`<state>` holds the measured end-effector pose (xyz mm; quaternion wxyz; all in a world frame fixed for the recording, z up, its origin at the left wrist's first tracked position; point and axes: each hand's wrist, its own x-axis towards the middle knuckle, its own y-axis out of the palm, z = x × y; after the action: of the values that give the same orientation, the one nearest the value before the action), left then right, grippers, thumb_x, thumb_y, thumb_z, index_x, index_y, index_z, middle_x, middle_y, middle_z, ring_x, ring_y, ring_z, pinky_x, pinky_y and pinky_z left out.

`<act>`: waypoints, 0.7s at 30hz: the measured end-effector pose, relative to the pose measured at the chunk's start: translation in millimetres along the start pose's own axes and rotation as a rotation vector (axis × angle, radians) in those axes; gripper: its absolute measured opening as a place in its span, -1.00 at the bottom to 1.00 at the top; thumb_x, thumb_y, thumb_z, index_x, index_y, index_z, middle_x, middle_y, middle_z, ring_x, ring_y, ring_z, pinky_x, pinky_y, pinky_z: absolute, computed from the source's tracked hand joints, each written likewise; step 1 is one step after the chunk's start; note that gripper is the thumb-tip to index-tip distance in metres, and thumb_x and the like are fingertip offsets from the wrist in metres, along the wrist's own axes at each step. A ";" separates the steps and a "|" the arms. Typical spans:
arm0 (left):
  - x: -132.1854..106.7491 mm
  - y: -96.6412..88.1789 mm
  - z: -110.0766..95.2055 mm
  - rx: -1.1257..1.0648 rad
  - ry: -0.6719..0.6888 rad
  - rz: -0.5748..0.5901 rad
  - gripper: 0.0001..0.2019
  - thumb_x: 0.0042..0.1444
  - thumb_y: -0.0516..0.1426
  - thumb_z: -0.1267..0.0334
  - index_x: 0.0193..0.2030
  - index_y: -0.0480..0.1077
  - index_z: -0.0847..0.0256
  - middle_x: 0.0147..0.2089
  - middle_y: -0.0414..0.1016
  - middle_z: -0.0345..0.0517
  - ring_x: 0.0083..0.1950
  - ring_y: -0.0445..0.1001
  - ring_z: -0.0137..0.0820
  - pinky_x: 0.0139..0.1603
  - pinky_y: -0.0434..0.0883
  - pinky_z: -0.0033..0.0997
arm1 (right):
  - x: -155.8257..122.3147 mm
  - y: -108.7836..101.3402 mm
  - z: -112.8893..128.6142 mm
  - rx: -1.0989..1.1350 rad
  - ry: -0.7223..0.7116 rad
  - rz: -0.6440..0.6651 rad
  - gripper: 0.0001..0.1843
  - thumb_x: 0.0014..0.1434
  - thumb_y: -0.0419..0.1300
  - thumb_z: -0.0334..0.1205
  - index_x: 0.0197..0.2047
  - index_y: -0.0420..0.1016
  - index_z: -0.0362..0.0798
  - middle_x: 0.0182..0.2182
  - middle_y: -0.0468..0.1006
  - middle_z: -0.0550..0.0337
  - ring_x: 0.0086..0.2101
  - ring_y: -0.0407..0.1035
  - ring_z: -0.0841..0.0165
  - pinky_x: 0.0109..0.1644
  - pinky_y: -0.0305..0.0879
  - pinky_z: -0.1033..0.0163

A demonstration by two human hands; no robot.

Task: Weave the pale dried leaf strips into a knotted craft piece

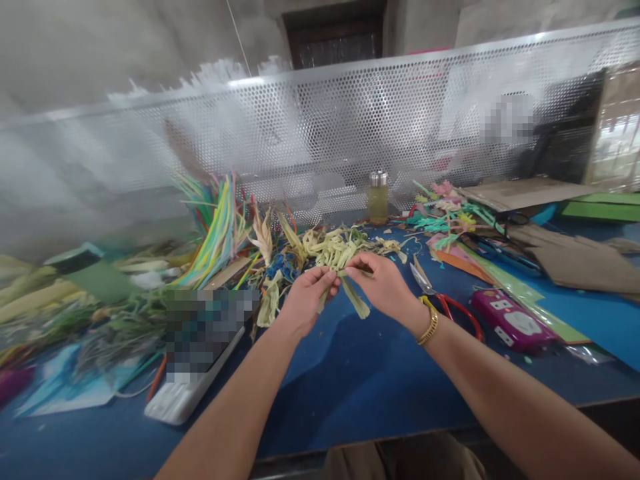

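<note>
A blue table [350,373] is seen before a perforated metal screen [320,133], and it is strewn with craft scraps. Just above its middle a pale strip [357,301] of what looks like dried leaf is held, with one end hanging down between the two hands. The strip is judged to be very light, limp and thin. It is likely to tear or crease if pulled hard, so it is best taken by fingertip pinches close to the part being worked. The left hand [305,300] is closed, with thumb and fingertips pinched on the strip's upper part. The right hand [383,287], on whose wrist a gold bracelet [429,321] is worn, is likewise closed in a pinch on the same strip just beside it. A heap of similar strips [335,247] lies directly behind the hands. Red-handled scissors [450,303] and a purple power strip [510,320] are placed to the right, and a small capped bottle [378,197] stands by the screen.
</note>
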<state>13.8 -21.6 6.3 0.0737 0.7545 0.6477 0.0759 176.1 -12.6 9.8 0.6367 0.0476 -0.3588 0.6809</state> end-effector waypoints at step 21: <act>0.3 -1.5 -3.7 0.019 -0.054 0.004 -0.75 -0.13 0.31 0.20 -0.52 0.33 0.28 -0.54 0.32 -0.25 -0.57 0.22 -0.60 -0.53 0.14 -0.53 | -1.2 -0.7 -0.3 -0.142 -0.086 -0.126 -0.93 0.15 0.20 -0.23 -0.28 0.45 -0.02 -0.29 0.57 0.14 -0.23 0.41 0.30 -0.08 0.27 0.17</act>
<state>11.6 -21.1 9.7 0.0836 0.7583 0.6446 0.0495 177.0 -13.5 9.3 0.6640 0.0542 -0.4293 0.6098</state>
